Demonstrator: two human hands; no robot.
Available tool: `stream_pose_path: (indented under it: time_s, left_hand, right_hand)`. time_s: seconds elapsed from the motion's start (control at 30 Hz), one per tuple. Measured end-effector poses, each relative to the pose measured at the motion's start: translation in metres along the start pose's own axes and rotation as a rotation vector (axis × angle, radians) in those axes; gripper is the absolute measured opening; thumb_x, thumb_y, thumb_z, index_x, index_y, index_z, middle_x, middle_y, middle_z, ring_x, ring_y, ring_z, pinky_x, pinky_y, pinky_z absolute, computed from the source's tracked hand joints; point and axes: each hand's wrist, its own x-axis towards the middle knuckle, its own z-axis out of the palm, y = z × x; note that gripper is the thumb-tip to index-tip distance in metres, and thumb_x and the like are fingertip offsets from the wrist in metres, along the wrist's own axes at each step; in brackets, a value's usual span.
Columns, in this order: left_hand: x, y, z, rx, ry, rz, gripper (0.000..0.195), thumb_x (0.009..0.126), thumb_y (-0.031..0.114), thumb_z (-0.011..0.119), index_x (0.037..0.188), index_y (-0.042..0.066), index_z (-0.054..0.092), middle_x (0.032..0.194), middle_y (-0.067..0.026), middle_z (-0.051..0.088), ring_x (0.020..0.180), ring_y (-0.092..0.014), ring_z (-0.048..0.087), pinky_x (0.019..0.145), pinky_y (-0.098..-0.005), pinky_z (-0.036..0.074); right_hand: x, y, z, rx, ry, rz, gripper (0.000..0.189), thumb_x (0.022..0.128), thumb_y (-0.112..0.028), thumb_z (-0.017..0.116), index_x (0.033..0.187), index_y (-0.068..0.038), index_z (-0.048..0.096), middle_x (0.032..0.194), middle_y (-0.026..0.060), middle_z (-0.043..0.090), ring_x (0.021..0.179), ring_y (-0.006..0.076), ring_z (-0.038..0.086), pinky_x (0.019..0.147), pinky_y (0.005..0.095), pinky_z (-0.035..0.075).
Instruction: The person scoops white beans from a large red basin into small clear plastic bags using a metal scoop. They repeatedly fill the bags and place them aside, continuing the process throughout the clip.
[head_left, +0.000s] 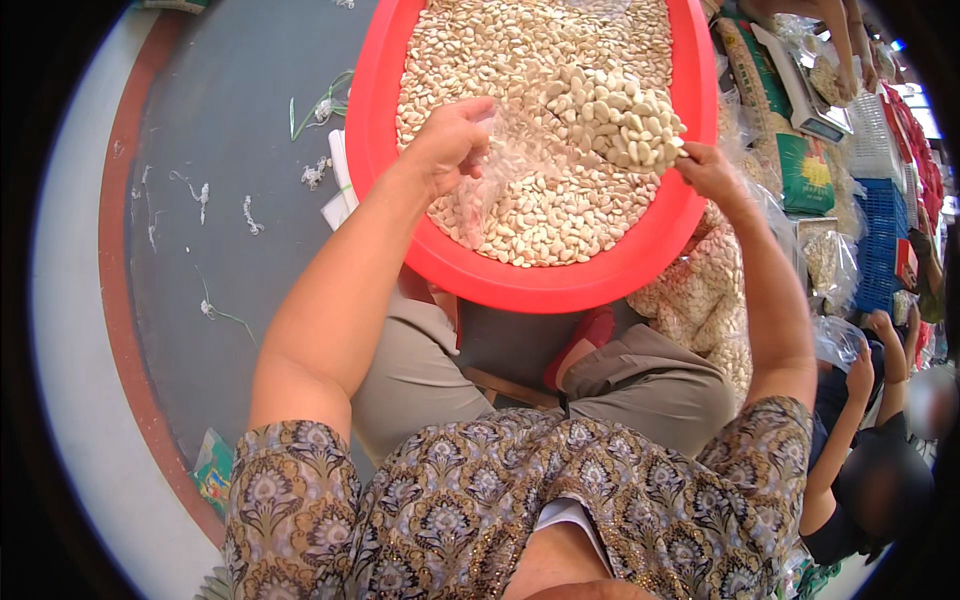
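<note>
A large red plastic tub (525, 289) filled with flat pale beans (555, 217) stands before me, over my knees. My left hand (457, 142) is over the left part of the beans, its fingers closed on the edge of a clear plastic bag (506, 157). The bag lies loosely across the beans towards the middle. At the tub's right rim, my right hand (705, 169) grips the edge of something full of larger-looking beans (622, 120), heaped above the rest. Whether that is a scoop or the mouth of a bag is hidden by the beans.
Sacks of beans (701, 300) lie right of the tub, near a weighing scale (802, 90) and blue plastic crates (877, 240). Other people's arms (832, 450) are at the far right. White plastic bags (339, 180) lie left of the tub; string scraps (251, 216) litter the grey floor.
</note>
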Motion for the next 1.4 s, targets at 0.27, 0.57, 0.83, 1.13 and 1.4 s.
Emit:
stream_pose_path:
  time_s: [0.27,0.57,0.83,1.13,1.4]
  left_hand:
    - [0.002,0.000,0.037,0.003,-0.027,0.025,0.068,0.060,-0.009,0.040,0.127,0.001,0.032,0.077,-0.0054,0.053,0.044,-0.009,0.040,0.034,-0.0231,0.034]
    - [-0.012,-0.011,-0.003,0.106,0.042,0.039,0.069,0.059,-0.011,0.037,0.127,0.002,0.032,0.125,-0.0102,0.041,0.045,-0.008,0.042,0.035,-0.0241,0.036]
    - [-0.014,-0.013,-0.030,0.157,0.006,-0.030,0.070,0.059,-0.013,0.036,0.128,0.001,0.030,0.128,-0.0116,0.038,0.051,-0.010,0.046,0.037,-0.0241,0.037]
    - [-0.027,-0.020,-0.029,0.217,-0.024,0.004,0.069,0.056,-0.014,0.035,0.124,-0.003,0.034,0.098,-0.0136,0.054,0.043,-0.009,0.046,0.036,-0.0222,0.037]
    - [-0.019,-0.019,-0.035,0.259,0.026,0.117,0.053,0.060,-0.009,0.039,0.111,0.000,0.050,0.063,-0.0020,0.050,0.043,-0.006,0.041,0.039,-0.0207,0.035]
  right_hand:
    - [-0.013,-0.152,0.016,-0.613,-0.393,-0.008,0.025,0.075,-0.019,0.047,0.070,0.003,0.057,0.059,0.0116,0.055,0.047,0.0189,0.054,0.043,0.0327,0.043]
    - [-0.046,-0.208,0.061,-1.024,-0.255,-0.293,0.022,0.074,-0.023,0.053,0.076,-0.003,0.062,0.074,0.0121,0.062,0.071,0.0267,0.060,0.063,0.0366,0.047]
    - [-0.004,-0.005,0.067,-0.870,-0.113,0.171,0.026,0.077,-0.024,0.048,0.087,-0.003,0.060,0.085,0.0169,0.060,0.081,0.0318,0.058,0.072,0.0407,0.045]
    - [0.092,-0.033,0.201,0.028,0.221,0.017,0.032,0.073,-0.024,0.057,0.098,-0.005,0.054,0.073,0.0136,0.059,0.063,0.0187,0.057,0.051,0.0311,0.046]
    - [0.009,-0.139,0.185,0.516,0.347,-0.393,0.032,0.069,-0.005,0.053,0.101,-0.006,0.052,0.078,0.0181,0.058,0.070,0.0314,0.057,0.061,0.0363,0.046]
